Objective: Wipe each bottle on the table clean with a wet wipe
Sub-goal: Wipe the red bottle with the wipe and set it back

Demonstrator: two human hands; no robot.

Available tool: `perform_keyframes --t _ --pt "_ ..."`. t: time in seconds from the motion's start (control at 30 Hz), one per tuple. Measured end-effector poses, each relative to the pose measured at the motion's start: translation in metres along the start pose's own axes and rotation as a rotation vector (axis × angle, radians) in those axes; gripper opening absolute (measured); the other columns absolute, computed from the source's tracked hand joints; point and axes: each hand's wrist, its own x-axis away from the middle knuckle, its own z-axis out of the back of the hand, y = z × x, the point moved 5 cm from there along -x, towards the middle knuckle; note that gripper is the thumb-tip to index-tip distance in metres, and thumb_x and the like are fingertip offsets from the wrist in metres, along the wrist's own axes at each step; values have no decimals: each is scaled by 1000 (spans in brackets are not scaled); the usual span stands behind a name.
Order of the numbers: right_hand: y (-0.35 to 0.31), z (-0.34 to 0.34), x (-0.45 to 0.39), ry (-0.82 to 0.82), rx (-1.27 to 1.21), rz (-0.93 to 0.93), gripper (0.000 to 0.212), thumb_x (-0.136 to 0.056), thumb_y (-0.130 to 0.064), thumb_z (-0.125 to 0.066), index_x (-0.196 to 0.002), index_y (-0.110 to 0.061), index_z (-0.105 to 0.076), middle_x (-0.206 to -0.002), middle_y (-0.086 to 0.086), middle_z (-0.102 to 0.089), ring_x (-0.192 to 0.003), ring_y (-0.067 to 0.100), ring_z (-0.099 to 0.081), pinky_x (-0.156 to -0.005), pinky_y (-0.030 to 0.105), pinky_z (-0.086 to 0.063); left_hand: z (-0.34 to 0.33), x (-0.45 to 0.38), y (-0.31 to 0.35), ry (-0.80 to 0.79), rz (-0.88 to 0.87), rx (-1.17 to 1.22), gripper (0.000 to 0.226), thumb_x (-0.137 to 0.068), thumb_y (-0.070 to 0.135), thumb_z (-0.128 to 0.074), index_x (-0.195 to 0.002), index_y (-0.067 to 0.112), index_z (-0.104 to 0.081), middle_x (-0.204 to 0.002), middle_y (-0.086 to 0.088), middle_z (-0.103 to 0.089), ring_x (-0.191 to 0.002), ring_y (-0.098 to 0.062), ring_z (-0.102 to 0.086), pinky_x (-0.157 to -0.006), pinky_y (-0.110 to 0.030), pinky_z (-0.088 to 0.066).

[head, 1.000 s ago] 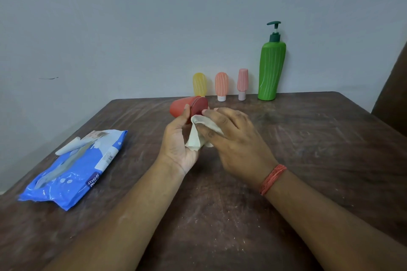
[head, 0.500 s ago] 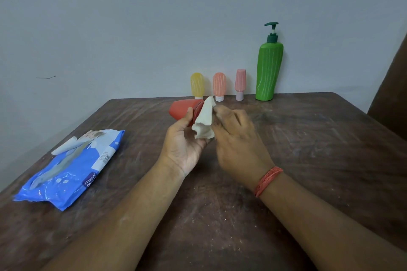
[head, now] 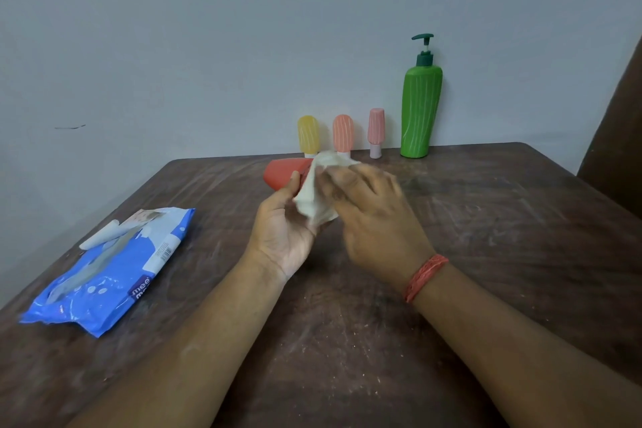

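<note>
My left hand holds a small red bottle on its side above the table, its rounded end pointing left. My right hand presses a crumpled white wet wipe against the bottle's near end; the wipe hides that end. At the back of the table stand a yellow bottle, an orange bottle, a pink bottle and a tall green pump bottle, all upright against the wall.
A blue pack of wet wipes lies at the left of the dark wooden table, its flap open. A brown chair back rises at the right edge. The wall is close behind the bottles.
My right hand has moved the wipe up and over the end of the red bottle. The wipe now covers more of the bottle. My left hand keeps its hold.
</note>
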Motion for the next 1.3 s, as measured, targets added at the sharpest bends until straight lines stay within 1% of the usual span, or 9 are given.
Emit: perform_keyframes --t 0.17,0.27,0.37,0.47,0.67,0.87,1.07,1.13,1.3 --pt "-12 -5 6 -37 3 139 59 -83 -12 -48 -142 -10 -48 -143 4 -48 -125 27 -45 -103 46 -38 4 2 2 13 15 -13 47 -101 21 -54 -135 -11 -56 -129 -24 -64 -117 -32 -66 -101 -41 -55" --pt "-2 1 1 0 -7 20 60 -83 -13 -45 -143 -9 -48 -142 3 -49 -124 26 -45 -99 47 -40 4 0 1 11 5 4 45 -101 22 -54 -136 -7 -57 -136 -23 -62 -124 -31 -62 -107 -43 -50" --pt "-14 -3 7 -4 -5 130 57 -84 -15 -45 -141 -10 -50 -142 3 -48 -126 26 -45 -100 44 -38 4 1 0 -3 50 7 42 -99 22 -56 -128 -8 -64 -126 -23 -67 -114 -31 -69 -99 -41 -56" --pt "-6 0 4 39 23 61 61 -82 -15 -48 -143 -12 -49 -142 1 -49 -126 25 -46 -98 45 -39 3 1 2 -8 32 14 45 -102 20 -53 -135 -9 -57 -138 -24 -60 -124 -31 -62 -109 -42 -48" --pt "-6 -1 5 42 47 93 62 -83 -16 -49 -145 -13 -46 -143 0 -48 -128 25 -44 -100 44 -36 -2 4 4 -51 50 74 42 -103 22 -51 -127 -10 -63 -117 -23 -71 -103 -29 -73 -83 -39 -62" --pt "-3 1 5 55 -32 73 60 -83 -11 -48 -143 -8 -47 -142 5 -48 -127 25 -45 -106 42 -37 -1 2 5 -81 5 -23 49 -96 21 -59 -138 -5 -55 -133 -21 -64 -116 -30 -66 -102 -45 -54" --pt "30 -12 10 177 -770 -456 48 -85 6 -51 -127 -14 -63 -124 -5 -56 -108 3 -54 -91 19 -48 -3 1 -4 -140 -58 -446 58 -90 20 -66 -142 0 -48 -131 -19 -66 -116 -31 -66 -92 -45 -58" --pt "40 -21 15 206 -1052 -611 46 -86 5 -56 -112 -28 -72 -111 -6 -68 -102 4 -64 -86 25 -52 0 -1 -5 -121 -52 -485 66 -87 20 -71 -145 4 -45 -136 -17 -64 -125 -33 -62 -97 -47 -55" --pt "74 -43 30 319 -1379 -949 34 -82 7 -59 -94 -19 -77 -100 4 -76 -100 20 -69 -94 44 -54 20 -7 2 -40 -50 -726 88 -76 34 -84 -149 18 -37 -135 -1 -64 -124 -20 -64 -105 -45 -53"
